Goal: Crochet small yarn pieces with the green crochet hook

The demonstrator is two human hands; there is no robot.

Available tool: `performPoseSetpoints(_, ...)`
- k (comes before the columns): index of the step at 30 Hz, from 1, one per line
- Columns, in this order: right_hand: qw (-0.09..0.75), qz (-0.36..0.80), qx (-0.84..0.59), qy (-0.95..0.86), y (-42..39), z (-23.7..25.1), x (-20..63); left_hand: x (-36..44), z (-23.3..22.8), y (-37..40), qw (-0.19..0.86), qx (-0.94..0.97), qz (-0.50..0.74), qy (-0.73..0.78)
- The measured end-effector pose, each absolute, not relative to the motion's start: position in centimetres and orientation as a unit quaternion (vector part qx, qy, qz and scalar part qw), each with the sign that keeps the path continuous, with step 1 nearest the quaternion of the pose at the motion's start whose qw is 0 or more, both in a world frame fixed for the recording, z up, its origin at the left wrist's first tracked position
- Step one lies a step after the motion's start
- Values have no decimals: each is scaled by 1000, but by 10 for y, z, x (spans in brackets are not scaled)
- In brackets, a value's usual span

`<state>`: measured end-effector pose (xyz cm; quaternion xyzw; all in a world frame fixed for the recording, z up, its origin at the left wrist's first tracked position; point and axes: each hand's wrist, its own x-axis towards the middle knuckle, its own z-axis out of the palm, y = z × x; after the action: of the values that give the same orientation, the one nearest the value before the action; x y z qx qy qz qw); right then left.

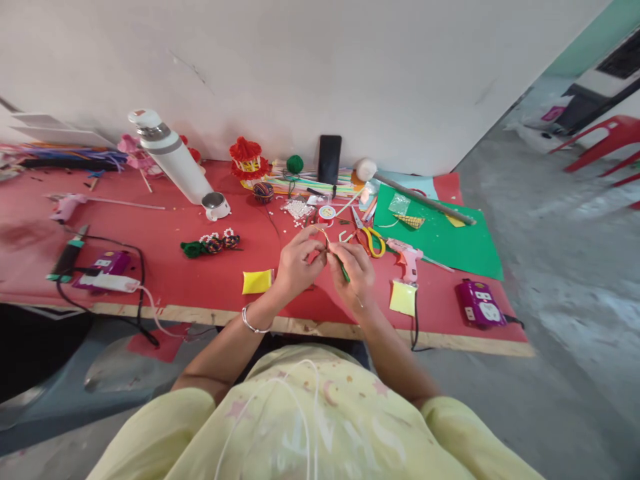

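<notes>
Low counter (200, 287) w/ a red covering over a pale wood edge, set against a plain white wall; grey concrete floor opens wide to the right, red plastic chairs (607, 143) far back there. Seen from above, a person in a pale yellow top sits at the counter's near edge.

Both hands meet over the counter's middle front. Left hand (296, 263), silver bangle on the wrist, has its grip pinched on a thin stem (334, 252), green at the lower end and pale at the upper. Right hand (356, 270) has its grip pressed together on the same stem's lower green part; the hands touch or nearly touch.

Near the hands: yellow foam piece (257, 281) just left, another yellow piece (403, 297) to the right, pink glue gun (407, 259) beside it, yellow-handled scissors (369, 238) just behind. Green paper sheet (450, 243) fills the right rear, w/ a long rod lying across it. Purple power strip (479, 303) near the right front edge; a second one w/ black cables at the left. White flask (173, 160) leans at rear left, black phone (329, 159) props against the wall.

Front edge between the yellow pieces is bare red. No readable writing; labels too small.
</notes>
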<state>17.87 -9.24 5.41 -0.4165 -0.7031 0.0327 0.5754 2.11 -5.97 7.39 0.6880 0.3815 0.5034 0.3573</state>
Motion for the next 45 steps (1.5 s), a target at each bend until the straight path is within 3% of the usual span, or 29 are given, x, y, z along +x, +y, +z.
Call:
performPoseSetpoints(5, 573, 86, -404, -708, -91, 56, 187, 13, 84, -60, 563, 581, 485, 333)
performPoseSetpoints(9, 537, 168, -383, -733, -89, 71, 206, 1, 84, -56, 638, 543, 452, 306)
performPoseSetpoints(15, 495, 133, -342, -788, -91, 87, 220, -4, 83, -51, 659, 561, 424, 265)
performPoseSetpoints(21, 508, 79, -309, -800, -96, 89, 220, -3, 84, -49, 733, 499, 393, 242)
performPoseSetpoints(26, 496, 89, -318, -803, -98, 89, 224, -4, 84, -49, 712, 517, 400, 257)
performPoseSetpoints(34, 532, -48, -310, -786, -101, 70, 210, 9, 83, -53, 740, 486, 399, 239)
performPoseSetpoints(45, 528, -33, -326, -784, -99, 67, 209, 7, 89, -56, 727, 493, 406, 252)
